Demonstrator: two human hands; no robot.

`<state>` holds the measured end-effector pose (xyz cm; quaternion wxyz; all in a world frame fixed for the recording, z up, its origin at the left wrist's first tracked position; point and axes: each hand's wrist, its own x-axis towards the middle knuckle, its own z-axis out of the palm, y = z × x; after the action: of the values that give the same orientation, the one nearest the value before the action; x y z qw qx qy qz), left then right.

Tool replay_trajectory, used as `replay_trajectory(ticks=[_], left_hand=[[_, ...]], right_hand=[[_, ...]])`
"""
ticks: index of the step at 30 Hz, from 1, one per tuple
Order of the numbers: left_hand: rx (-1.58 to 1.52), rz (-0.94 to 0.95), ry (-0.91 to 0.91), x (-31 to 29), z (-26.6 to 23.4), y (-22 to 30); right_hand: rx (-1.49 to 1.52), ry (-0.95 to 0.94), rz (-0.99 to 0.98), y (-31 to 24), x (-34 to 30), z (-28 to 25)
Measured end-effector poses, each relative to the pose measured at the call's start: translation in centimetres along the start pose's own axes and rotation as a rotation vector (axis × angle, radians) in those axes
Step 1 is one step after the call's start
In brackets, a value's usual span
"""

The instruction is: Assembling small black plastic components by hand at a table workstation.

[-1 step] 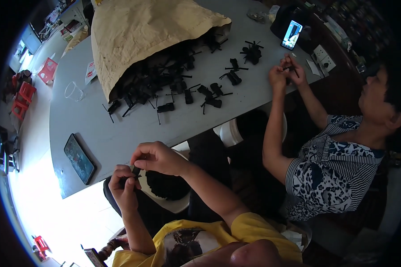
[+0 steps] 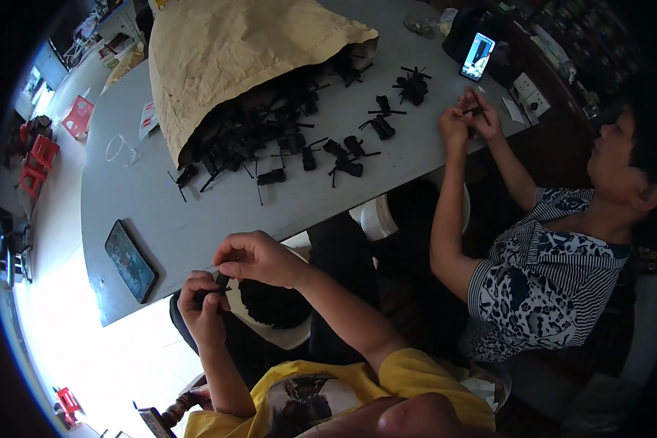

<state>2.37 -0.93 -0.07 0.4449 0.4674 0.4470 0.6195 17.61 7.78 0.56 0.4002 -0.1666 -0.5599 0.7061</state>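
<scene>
My left hand is closed around a small black plastic part, held above my lap just off the table's near edge. The fingertips of my right hand pinch the upper end of that same part. Most of it is hidden by my fingers, so its exact kind does not show. Below my hands sits a pale tub with a heap of small black pieces in it. On the table, several black parts with thin stems spill out of a large brown paper sack.
A phone lies on the grey table near its left corner, with a clear cup beyond it. At right, a person's hands hold a dark part in front of a lit, propped-up phone. Red stools stand far left.
</scene>
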Motion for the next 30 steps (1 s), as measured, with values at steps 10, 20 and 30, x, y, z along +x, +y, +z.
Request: replay_trajectory(ticks=[10,20,30], left_hand=[[-0.148,-0.223,-0.091,0.0,0.2,0.1],[0.06,-0.181,0.169,-0.3,1.4,0.5],[-0.085,-0.178,0.201,-0.2,0.5,-0.6]], right_hand=[[0.057,-0.043,0.117,-0.1,-0.2,-0.2],[-0.342,0.06,-0.187,0.8,0.0,1.8],[-0.39,0.228,-0.3,1.4,-0.4,3.8]])
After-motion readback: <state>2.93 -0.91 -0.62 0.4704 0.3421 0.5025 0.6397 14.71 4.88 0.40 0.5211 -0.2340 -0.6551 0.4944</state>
